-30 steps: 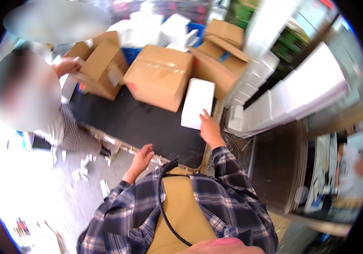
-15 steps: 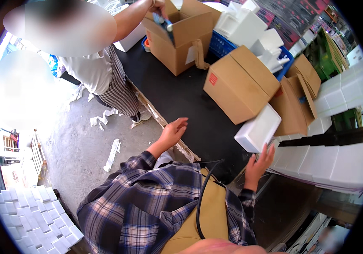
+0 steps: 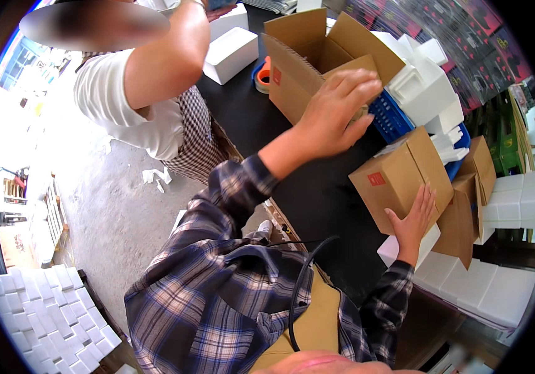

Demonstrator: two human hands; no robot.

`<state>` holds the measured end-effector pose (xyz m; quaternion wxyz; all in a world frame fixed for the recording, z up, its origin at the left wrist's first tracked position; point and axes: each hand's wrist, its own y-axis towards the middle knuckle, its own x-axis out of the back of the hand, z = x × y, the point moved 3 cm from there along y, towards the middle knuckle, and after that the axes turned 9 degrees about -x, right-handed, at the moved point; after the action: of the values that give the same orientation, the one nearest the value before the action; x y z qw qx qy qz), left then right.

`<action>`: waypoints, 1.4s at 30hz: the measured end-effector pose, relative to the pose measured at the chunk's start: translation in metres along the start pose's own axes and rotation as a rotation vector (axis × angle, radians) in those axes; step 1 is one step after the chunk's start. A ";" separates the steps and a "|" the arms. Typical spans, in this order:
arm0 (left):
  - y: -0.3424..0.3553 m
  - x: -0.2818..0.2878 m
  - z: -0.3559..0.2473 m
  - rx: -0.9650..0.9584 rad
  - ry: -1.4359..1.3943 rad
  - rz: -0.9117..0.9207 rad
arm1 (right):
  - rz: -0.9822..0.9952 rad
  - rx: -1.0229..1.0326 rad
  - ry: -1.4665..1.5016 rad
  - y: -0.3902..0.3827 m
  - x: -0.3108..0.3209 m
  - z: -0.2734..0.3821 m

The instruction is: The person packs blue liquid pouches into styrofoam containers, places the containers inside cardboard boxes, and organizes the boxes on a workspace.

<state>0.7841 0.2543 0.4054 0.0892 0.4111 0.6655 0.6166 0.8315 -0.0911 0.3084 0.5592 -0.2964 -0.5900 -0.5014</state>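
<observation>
My left hand [image 3: 336, 112] is raised over the black tabletop [image 3: 305, 193], its fingers spread apart. It overlaps the near side of an open cardboard box [image 3: 292, 93] with raised flaps; whether it touches the box I cannot tell. My right hand [image 3: 414, 221] lies with fingers stretched out against the near side of a closed cardboard box [image 3: 392, 171] that bears a red mark. Below that box, a white foam box [image 3: 428, 244] is partly hidden by my right wrist.
A blue crate [image 3: 392, 121] holds white foam pieces [image 3: 426, 90]. A co-worker in a checked apron [image 3: 196, 124] stands at the table's left. Near them are a white foam box [image 3: 231, 55] and an orange tape roll [image 3: 262, 77]. White foam boxes [image 3: 473, 283] line the right.
My left hand has moved up and forward to the open box. My right hand has gone from beside the foam box onto the closed cardboard box. The co-worker's arm has left the open box.
</observation>
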 end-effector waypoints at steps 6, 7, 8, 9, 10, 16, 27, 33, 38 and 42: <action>0.043 -0.027 0.133 0.449 0.387 0.790 | 0.027 0.008 -0.004 0.029 -0.031 -0.015; 0.037 -0.032 0.144 0.477 0.340 0.903 | 0.026 0.010 -0.001 0.027 -0.034 -0.015; 0.031 -0.036 0.152 0.503 0.294 1.015 | 0.024 0.012 0.004 0.027 -0.036 -0.013; 0.027 -0.038 0.147 0.470 0.284 1.053 | 0.028 0.005 0.004 0.026 -0.036 -0.013; 0.026 -0.037 0.144 0.484 0.239 1.074 | 0.031 -0.002 0.006 0.025 -0.037 -0.011; 0.013 -0.048 0.087 0.387 0.099 0.697 | 0.049 -0.032 -0.029 0.018 -0.030 -0.013; -0.017 -0.055 0.017 0.260 0.098 0.709 | 0.030 -0.030 0.024 0.024 -0.033 -0.009; -0.041 -0.038 0.029 0.352 0.078 0.804 | 0.054 -0.052 0.007 0.021 -0.033 -0.011; -0.077 -0.045 0.047 0.177 0.247 0.743 | 0.042 -0.043 -0.007 0.024 -0.027 -0.011; -0.097 -0.054 0.071 0.326 0.301 0.703 | 0.039 -0.036 -0.003 0.024 -0.030 -0.012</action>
<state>0.8216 0.2815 0.2815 -0.2912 0.5272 0.5791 0.5495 0.8636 -0.0878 0.2842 0.5626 -0.3186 -0.5758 -0.5004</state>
